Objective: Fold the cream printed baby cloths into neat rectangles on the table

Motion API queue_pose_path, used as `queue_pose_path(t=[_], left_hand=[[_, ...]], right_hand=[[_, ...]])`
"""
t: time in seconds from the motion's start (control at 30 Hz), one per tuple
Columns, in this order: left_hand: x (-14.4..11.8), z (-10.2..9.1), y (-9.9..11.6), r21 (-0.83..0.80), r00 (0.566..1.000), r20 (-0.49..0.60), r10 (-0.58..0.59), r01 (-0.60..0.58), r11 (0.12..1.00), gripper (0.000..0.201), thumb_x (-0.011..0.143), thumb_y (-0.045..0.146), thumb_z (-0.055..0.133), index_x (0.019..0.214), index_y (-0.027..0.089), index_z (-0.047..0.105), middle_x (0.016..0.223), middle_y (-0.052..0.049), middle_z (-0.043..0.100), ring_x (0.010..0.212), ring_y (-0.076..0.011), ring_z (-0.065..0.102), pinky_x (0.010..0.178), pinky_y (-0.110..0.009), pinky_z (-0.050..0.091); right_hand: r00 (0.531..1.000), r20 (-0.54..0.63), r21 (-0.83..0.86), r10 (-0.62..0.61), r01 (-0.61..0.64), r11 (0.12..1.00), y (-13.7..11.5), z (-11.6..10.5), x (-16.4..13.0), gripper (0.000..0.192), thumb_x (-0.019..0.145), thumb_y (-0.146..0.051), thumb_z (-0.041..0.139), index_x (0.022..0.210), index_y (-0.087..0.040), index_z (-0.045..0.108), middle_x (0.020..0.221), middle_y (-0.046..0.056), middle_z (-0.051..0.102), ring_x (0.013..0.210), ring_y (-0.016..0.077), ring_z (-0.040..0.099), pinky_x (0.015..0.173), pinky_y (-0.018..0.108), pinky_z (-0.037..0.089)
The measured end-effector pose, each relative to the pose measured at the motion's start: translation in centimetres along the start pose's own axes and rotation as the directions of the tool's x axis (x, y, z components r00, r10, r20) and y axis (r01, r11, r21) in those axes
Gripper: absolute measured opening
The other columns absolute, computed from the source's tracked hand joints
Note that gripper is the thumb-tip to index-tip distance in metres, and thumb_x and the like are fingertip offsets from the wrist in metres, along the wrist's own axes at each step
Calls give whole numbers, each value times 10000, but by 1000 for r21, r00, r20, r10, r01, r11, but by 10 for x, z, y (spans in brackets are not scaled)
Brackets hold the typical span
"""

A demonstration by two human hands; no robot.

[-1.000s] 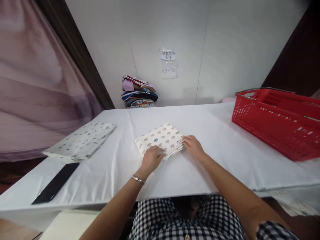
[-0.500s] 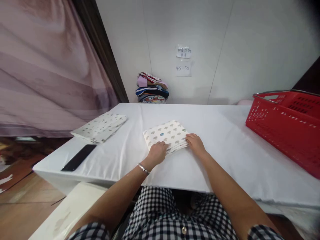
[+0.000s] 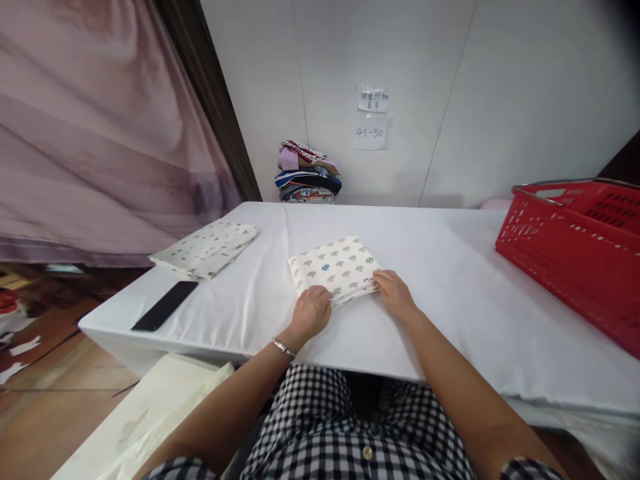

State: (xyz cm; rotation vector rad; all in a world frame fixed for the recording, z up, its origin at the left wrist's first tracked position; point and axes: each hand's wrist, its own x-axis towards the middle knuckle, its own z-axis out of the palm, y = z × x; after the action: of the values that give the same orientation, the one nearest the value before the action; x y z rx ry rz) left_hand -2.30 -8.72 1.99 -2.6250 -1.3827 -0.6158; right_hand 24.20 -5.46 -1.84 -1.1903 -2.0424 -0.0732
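The folded cloth point(image 3: 336, 268) lay mid-worktop point(image 3: 450, 280). The left hand point(image 3: 311, 312) and right hand point(image 3: 396, 293) pinched its near edge, fingers closed on the layers. Uneven pull could have slid the stacked layers apart, spoiling the fold.

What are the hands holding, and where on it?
Both hands grip the folded patterned cloth at its near edge: left hand at the near left corner, right hand at the near right corner.
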Motion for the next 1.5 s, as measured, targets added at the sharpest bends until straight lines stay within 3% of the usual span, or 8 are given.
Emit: queue_pose_path(t=[0.13,0.43,0.5,0.63,0.8,1.1,1.3,1.5], left_hand=[[2,-4,2,-11,999,22,-25,25,1000,132,868,209,521,937,168,625,928,-61,618,895,-203,548,786,-337,453],[20,-12,8,155,976,219,-8,-26,988,165,873,119,454,891,161,612,860,-74,599,832,-208,563,679,-320,441],[22,-13,8,174,981,192,-10,-24,984,175,868,103,434,862,156,601,834,-69,593,809,-198,561,658,-308,435],[15,-14,7,170,999,42,31,-38,985,156,883,140,432,909,169,583,863,-54,593,828,-187,549,702,-307,441],[2,-4,4,178,991,65,112,-123,976,150,854,101,446,843,170,578,810,-53,587,822,-202,538,719,-332,442],[-2,-1,6,118,994,47,94,-99,988,141,887,186,451,893,180,591,868,-69,581,873,-216,522,766,-363,435],[3,0,7,86,997,62,53,-58,995,140,892,212,461,900,189,599,878,-73,581,861,-219,530,760,-367,427],[1,5,3,85,994,57,90,-95,992,164,909,198,431,872,183,590,859,-65,585,861,-205,531,791,-351,436]], right_hand=[[1000,15,7,-12,12,1000,2,-1,-1,287,914,-143,406,1077,-195,637,1116,84,623,1039,222,521,890,382,473],[998,55,-11,13,-13,1000,3,1,1,295,912,-154,407,1101,-208,627,1132,78,620,1032,225,519,861,373,462],[999,15,-36,34,-33,999,0,0,4,283,915,-151,396,1056,-195,637,1080,81,638,980,222,532,824,359,454],[993,-111,-85,51,-61,995,-7,-6,4,283,921,-140,375,1035,-187,630,1051,85,642,971,219,536,826,351,419],[1000,2,-19,-23,23,1000,-8,-10,-1,314,892,-85,388,1038,-210,635,1027,64,645,947,200,544,804,319,443],[995,90,-27,37,-35,999,-4,-5,-4,345,867,-66,415,1056,-231,653,1082,58,631,996,206,529,837,333,472],[992,113,-33,53,-50,998,-7,-6,-4,396,820,-42,443,1110,-236,630,1125,62,609,1044,215,511,861,352,476],[994,92,-85,60,-52,995,-10,-5,-3,321,866,-78,430,1062,-210,647,1102,72,622,980,217,527,821,343,453]])
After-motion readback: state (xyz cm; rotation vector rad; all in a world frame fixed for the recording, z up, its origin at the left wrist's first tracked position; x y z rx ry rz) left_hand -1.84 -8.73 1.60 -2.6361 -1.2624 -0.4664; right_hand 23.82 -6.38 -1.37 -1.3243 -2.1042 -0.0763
